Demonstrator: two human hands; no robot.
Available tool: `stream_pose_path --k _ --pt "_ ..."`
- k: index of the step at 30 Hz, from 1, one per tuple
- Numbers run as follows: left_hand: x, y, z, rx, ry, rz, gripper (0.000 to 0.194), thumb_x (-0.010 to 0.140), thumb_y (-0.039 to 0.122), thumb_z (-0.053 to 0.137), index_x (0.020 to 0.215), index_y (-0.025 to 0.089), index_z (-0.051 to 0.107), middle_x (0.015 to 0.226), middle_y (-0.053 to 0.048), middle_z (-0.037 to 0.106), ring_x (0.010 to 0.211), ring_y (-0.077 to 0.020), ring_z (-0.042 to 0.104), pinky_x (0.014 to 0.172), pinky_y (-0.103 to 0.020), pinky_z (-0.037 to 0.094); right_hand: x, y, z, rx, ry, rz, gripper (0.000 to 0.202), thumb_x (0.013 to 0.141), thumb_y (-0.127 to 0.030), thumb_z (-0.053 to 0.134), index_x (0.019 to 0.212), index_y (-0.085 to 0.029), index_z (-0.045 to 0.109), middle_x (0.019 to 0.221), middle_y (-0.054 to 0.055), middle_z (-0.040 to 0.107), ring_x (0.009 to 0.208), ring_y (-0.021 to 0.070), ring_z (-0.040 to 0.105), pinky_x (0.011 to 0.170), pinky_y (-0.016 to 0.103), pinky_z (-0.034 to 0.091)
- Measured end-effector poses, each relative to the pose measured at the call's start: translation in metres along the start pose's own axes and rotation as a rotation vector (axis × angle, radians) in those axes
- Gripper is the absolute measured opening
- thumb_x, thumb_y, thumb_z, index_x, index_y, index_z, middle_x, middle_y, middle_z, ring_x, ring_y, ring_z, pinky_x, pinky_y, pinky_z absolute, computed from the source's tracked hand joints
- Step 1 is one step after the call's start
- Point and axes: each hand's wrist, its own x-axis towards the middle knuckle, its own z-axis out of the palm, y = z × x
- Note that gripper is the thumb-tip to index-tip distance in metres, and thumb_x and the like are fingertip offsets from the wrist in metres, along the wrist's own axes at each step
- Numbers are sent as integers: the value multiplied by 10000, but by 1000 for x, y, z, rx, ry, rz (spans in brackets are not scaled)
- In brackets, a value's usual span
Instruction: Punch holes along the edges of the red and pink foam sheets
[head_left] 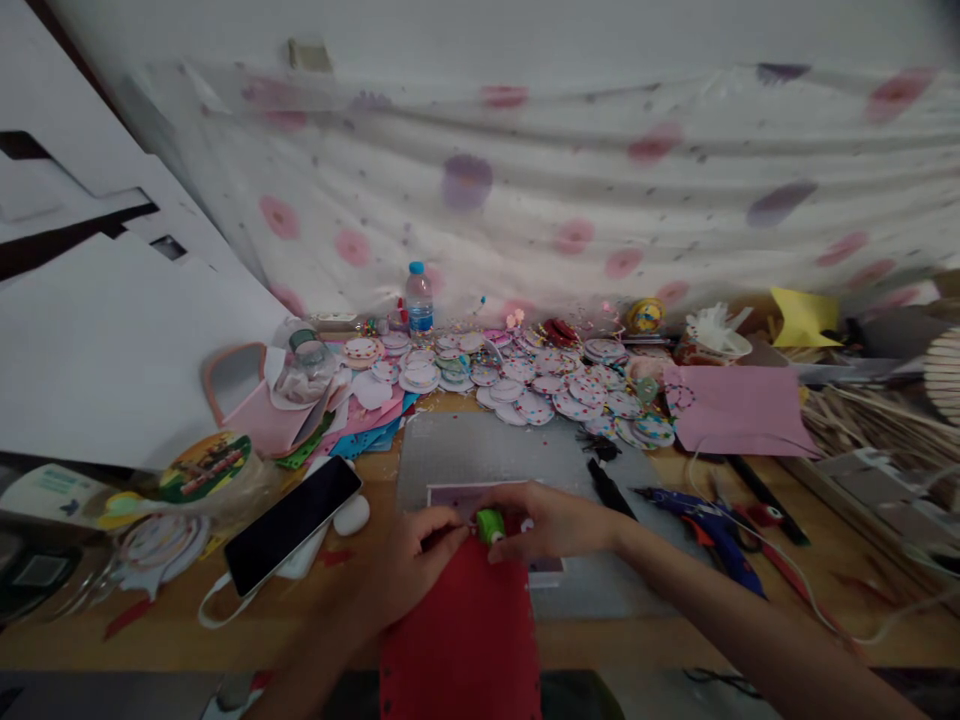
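A red sheet extends from the table's front edge toward me, with small dark dots along its sides. My left hand is closed in a pinch at the sheet's far left corner. Between the thumb and fingers of my right hand is a small bright green object, held at the sheet's far edge; its exact kind is unclear. Beneath both hands lies a grey cutting mat, and on it a purple-and-white card partly covered by the red sheet and my right hand.
Many round cards with beaded strings are heaped behind the mat. A water bottle stands at the back. On the left is a black phone; on the right, a blue glue gun, a pink card and a white cord.
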Motion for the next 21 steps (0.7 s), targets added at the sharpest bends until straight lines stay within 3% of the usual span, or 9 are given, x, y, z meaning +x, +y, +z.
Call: stream_pose_path --k 7,12,21 --pt "2 -4 0 -3 -22 11 239 878 281 453 861 190 674 827 -6 689 776 -165 594 687 -230 421 3 4 1 -38 17 -17 423 700 -361 710 1078 -196 619 813 -12 579 684 119 482 594 214 387" --pt "5 -4 -1 10 -23 12 240 876 289 457 828 190 670 805 -5 683 772 -165 593 674 -223 420 5 4 -2 -52 -30 4 338 695 -376 709 954 -170 641 734 -26 568 636 108 471 560 207 372" --pt "8 -8 3 7 -13 12 223 882 298 476 865 185 669 838 -10 686 793 -165 600 693 -229 421 3 6 -3 -118 28 17 311 681 -376 717 907 -177 640 796 -5 616 702 136 530 618 225 402"
